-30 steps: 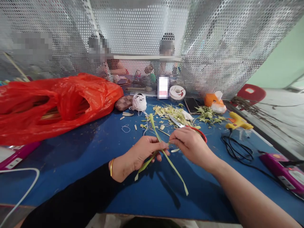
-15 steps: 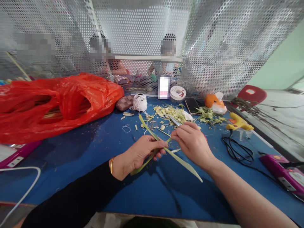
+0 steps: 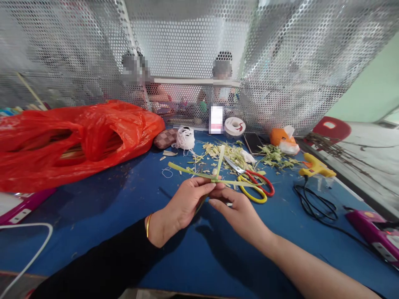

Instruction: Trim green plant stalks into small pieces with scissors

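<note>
readable text: none | white spool (image 3: 230,124): red marking (image 3: 240,130), too small to read | lit screen (image 3: 217,119): blurred

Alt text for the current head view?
A left hand pinches crossed green strips above a blue table, the right hand close beside it. Red-and-yellow scissors and plant scraps lie beyond; a red bag sits left.

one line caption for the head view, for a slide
Left hand pinching crossed green strips above a blue table, right hand close by, scissors and scraps beyond.
</note>
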Motion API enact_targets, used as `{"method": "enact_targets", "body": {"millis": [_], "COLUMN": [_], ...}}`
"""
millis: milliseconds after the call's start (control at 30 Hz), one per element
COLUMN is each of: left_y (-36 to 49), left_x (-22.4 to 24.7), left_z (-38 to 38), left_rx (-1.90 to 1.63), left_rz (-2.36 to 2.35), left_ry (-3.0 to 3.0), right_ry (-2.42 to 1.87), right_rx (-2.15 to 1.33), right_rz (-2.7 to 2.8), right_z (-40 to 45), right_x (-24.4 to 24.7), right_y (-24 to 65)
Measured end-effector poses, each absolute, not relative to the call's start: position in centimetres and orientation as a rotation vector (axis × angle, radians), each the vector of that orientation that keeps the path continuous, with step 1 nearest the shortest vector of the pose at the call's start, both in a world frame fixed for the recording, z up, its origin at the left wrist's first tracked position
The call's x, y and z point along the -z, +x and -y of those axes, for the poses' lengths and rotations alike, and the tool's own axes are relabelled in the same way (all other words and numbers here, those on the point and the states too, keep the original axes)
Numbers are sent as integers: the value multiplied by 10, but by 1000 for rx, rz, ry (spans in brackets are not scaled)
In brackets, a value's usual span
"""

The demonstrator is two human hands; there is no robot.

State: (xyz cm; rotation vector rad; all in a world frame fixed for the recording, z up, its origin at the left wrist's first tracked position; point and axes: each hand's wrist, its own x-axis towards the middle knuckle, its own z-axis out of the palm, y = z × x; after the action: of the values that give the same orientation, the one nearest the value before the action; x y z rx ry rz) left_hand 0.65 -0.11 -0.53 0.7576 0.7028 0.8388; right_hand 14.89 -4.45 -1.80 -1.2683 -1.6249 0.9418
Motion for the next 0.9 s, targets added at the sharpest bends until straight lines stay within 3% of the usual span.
{"method": "enact_targets", "body": {"millis": [133, 300, 700, 900], "left_y": [10, 12, 10, 6], "left_x": [4, 3, 8, 8], "left_z": [6, 7, 4, 1], "left_rx": [-861, -861, -888, -881], "left_rz": [-737, -748, -858, -854], "left_ry": [774, 779, 817, 845], "right_ry": [-1156, -1117, -1110, -1198], "right_rx": [-1289, -1387, -1321, -1065], "right_rz": [1159, 945, 1324, 1633], "right_z": [41, 42, 38, 42], "right_x": [26, 24, 24, 24], "right_y": [137, 133, 143, 146]}}
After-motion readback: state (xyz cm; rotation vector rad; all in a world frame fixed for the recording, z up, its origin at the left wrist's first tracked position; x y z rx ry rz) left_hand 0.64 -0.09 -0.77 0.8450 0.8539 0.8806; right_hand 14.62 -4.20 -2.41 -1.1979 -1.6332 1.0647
